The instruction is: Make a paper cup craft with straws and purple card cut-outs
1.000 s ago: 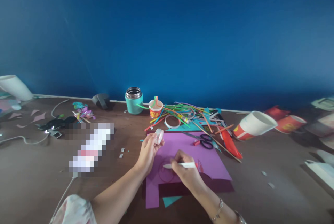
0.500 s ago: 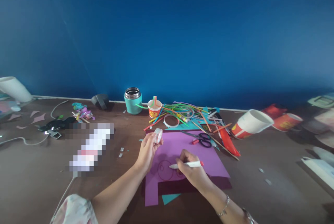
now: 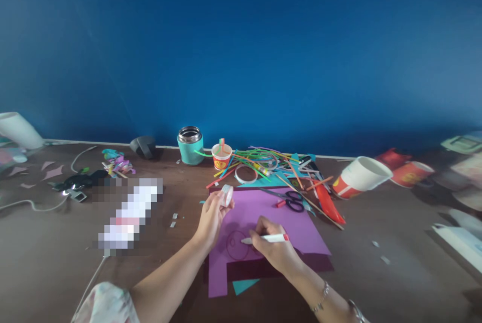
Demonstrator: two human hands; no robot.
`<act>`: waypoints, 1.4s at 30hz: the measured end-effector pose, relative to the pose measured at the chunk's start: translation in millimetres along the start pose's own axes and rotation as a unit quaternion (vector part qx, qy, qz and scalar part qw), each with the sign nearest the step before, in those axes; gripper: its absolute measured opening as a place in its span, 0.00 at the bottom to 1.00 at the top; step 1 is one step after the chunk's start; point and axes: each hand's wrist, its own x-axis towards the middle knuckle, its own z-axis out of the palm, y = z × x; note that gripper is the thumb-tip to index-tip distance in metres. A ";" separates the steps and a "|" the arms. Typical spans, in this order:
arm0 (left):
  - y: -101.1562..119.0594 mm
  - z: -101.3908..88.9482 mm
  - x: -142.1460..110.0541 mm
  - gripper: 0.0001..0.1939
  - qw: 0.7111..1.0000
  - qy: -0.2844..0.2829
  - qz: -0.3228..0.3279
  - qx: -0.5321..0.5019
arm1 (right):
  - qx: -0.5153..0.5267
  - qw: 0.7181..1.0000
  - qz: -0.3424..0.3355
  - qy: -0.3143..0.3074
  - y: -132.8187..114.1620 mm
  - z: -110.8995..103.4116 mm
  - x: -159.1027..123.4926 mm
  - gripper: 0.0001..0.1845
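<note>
My left hand (image 3: 209,220) is closed around a small roll of tape (image 3: 227,194), above the upper left part of a purple sheet of paper (image 3: 259,207). A white marker with a red end (image 3: 275,238) is gripped in my right hand (image 3: 270,248). Its tip is at a red circle (image 3: 238,259) drawn on the sheet, with a smaller ring inside it. My right hand covers part of the drawing. Black-handled scissors (image 3: 294,201) and a red marker cap (image 3: 281,204) lie on the sheet's upper right. The sheet has a cut-out lower edge.
Behind the sheet lie a pile of colored sticks (image 3: 259,154), a white ring (image 3: 246,174), a paper cup (image 3: 221,156) and a teal jar (image 3: 190,149). A larger paper cup (image 3: 361,177) leans at right. A blurred-out device (image 3: 130,215) lies left. A blue wall (image 3: 241,62) stands behind.
The marker and my right hand have shifted slightly left, bringing the tip further into the big circle. My left hand keeps its hold on the tape roll.
</note>
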 end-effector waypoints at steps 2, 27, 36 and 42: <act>0.3 0.3 -0.2 0.11 1.000 0.001 -0.002 0.005 | -0.004 1.000 -0.005 0.002 -2.0 -0.3 -0.5 0.13; 3.6 3.3 -1.2 0.12 1.000 0.020 -0.007 0.011 | -0.011 0.999 0.012 0.029 -2.5 -0.8 -1.4 0.12; 2.5 2.6 -1.4 0.12 1.000 0.017 -0.005 -0.002 | -0.040 0.998 0.015 0.037 -4.8 -1.0 0.3 0.12; 1.4 1.2 -0.8 0.10 1.000 0.001 -0.004 -0.005 | -0.068 0.997 0.022 0.035 -3.2 0.3 0.8 0.12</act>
